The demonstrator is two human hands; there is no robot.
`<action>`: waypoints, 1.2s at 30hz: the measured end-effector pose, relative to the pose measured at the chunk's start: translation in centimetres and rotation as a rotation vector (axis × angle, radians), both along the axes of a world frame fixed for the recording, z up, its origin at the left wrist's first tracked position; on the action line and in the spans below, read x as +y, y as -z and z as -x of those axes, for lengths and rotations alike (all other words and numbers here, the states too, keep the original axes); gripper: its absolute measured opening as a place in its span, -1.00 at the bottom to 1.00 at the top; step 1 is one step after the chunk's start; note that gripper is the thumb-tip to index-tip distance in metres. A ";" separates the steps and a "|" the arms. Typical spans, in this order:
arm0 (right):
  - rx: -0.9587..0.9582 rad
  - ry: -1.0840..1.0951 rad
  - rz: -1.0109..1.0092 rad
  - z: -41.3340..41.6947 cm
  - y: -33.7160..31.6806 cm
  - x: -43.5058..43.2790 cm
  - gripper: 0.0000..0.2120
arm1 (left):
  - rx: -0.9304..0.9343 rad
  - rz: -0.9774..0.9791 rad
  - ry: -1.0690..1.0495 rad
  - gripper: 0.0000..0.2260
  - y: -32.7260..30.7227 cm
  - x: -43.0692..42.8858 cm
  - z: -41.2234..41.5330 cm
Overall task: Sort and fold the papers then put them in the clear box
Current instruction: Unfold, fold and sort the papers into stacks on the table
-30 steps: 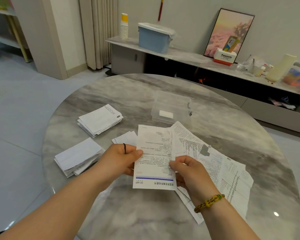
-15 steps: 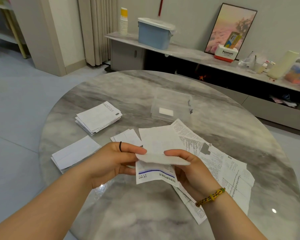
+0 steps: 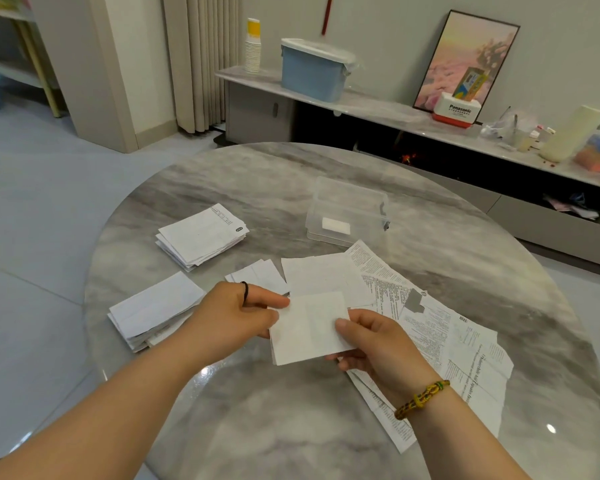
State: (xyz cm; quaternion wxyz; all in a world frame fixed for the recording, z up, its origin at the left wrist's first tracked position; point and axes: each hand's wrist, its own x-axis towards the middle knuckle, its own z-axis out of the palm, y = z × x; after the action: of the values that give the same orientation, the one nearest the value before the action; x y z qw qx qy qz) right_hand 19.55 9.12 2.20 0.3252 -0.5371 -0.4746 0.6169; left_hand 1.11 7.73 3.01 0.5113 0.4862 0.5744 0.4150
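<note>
Folding one sheet above the round marble table (image 3: 222,174), both hands engaged.

Loose printed sheets (image 3: 465,348) lie spread at the right, unfolded. The clear box (image 3: 352,188) stands just beyond them with one small white item inside. The far stack (image 3: 201,235) and near stack (image 3: 153,311) of folded papers sit at the left, well apart from the box. The folded paper (image 3: 309,330) is held between the hands: the left hand (image 3: 232,317) pinches its left edge, and the right hand (image 3: 378,344) has its thumb on top at the right edge, fingers beneath. Assessment: light, limp, and likely to spring open or slide on polished stone. Hold at opposite edges and press along the crease.
</note>
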 end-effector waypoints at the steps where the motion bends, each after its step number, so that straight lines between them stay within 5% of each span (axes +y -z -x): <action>1: -0.012 -0.008 0.002 0.0 0.0 0.0 -0.81 | 0.009 -0.001 0.007 -0.73 0.1 0.0 0.0; 8: -0.029 0.013 0.043 0.3 0.8 -0.3 -0.81 | 0.228 -0.071 0.195 -0.75 0.4 -0.5 1.2; 13: -0.030 0.034 0.033 0.7 0.5 0.0 -0.81 | 0.341 -0.078 0.052 -0.74 0.4 -0.2 5.4; 18: -0.065 0.010 -0.008 3.0 0.3 1.0 -0.82 | 0.644 0.034 -0.011 -0.38 0.9 -0.7 10.9; 23: -0.096 -0.096 -0.072 8.0 -0.3 3.0 -0.89 | 0.749 0.162 0.045 -0.15 2.3 -1.6 13.6; 26: -0.158 -0.177 -0.090 11.4 -0.2 4.0 -0.77 | 0.766 0.188 0.060 -0.07 3.0 -1.7 14.4; 36: -0.358 -0.324 -0.162 17.2 1.7 4.8 -0.82 | 0.744 0.173 0.074 -0.02 4.1 -1.3 15.3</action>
State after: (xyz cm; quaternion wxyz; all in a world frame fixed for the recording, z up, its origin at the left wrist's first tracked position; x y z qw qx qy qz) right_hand 2.39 13.91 0.54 0.1746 -0.5268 -0.6525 0.5159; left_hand -14.21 6.38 -1.04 0.3217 0.5791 0.7356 0.1413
